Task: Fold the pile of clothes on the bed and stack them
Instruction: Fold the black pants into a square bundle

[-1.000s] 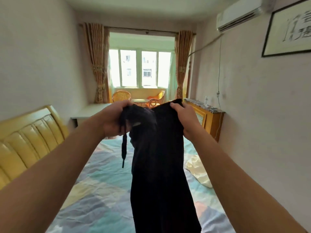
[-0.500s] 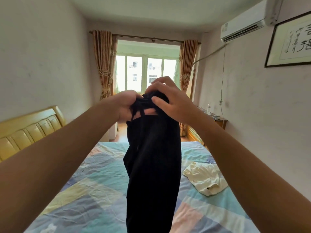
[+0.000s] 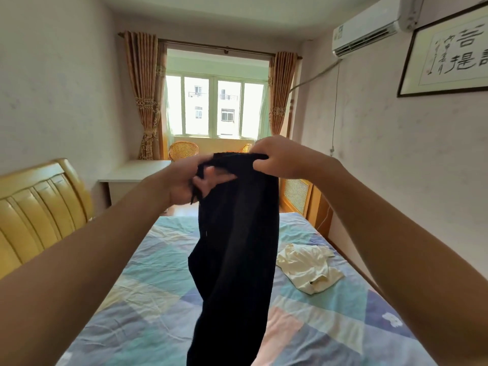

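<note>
Left hand (image 3: 184, 180): fingers curled round the top edge of the black trousers (image 3: 237, 247), gripping it.
Black trousers: held up, hanging down over the bed (image 3: 137, 299).
Right hand (image 3: 280, 159): pinching the same top edge, just beside the left.
Cream garment (image 3: 309, 268): crumpled on the bed, right of the trousers.

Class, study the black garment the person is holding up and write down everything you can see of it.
The black garment is a long, dark, soft-looking fabric piece, probably trousers, with a thin drawstring dangling near its top. It hangs lengthwise in the air above the patchwork bed sheet, its lower end leaving the picture. The left hand and right hand both grip its bunched top edge, which looks like a waistband. It hangs narrow and is not yet folded. Nothing else visibly touches it.
</note>
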